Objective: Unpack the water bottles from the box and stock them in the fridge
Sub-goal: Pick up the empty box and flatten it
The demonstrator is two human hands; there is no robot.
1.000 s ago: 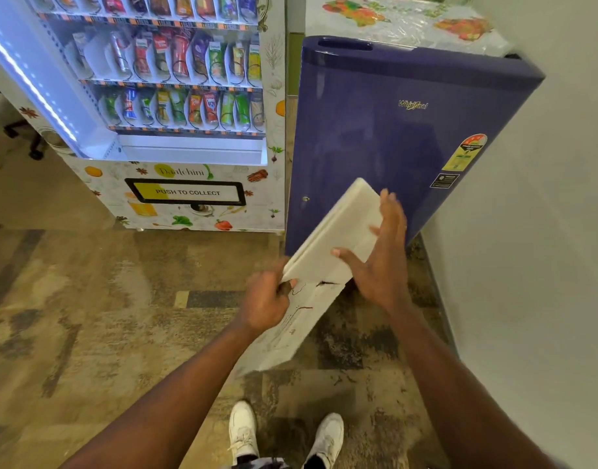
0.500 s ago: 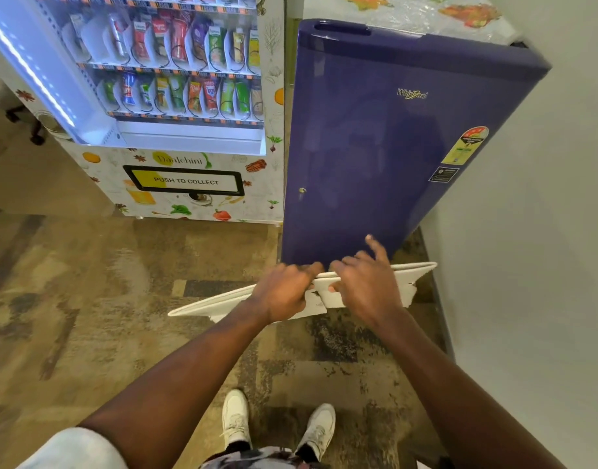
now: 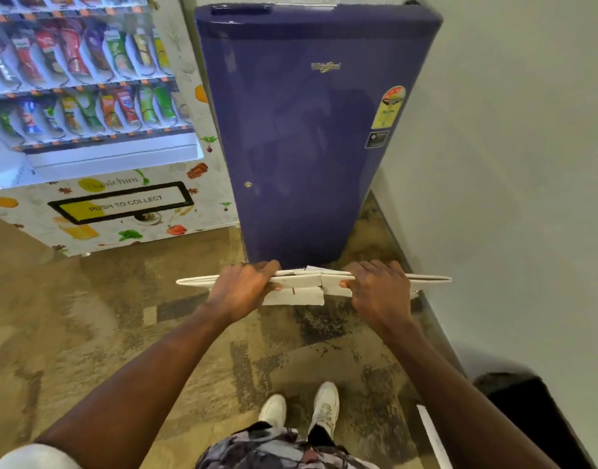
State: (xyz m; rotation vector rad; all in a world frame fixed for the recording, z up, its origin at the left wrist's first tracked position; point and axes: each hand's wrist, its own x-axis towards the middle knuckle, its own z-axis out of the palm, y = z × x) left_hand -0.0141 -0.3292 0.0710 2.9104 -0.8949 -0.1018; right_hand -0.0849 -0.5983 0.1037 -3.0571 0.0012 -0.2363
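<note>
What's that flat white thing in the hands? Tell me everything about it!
It is a white cardboard box, flattened. It is held level, edge-on to the camera, above the floor before the closed blue fridge. A loose flap with a red mark hangs down at its middle. The left hand and right hand each grip its upper edge, either side of the middle.

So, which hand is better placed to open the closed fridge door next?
Probably the left hand: the handle recess and lock of the fridge sit on that side. Both hands grip the flattened box; the right hand could hold it alone.
</note>
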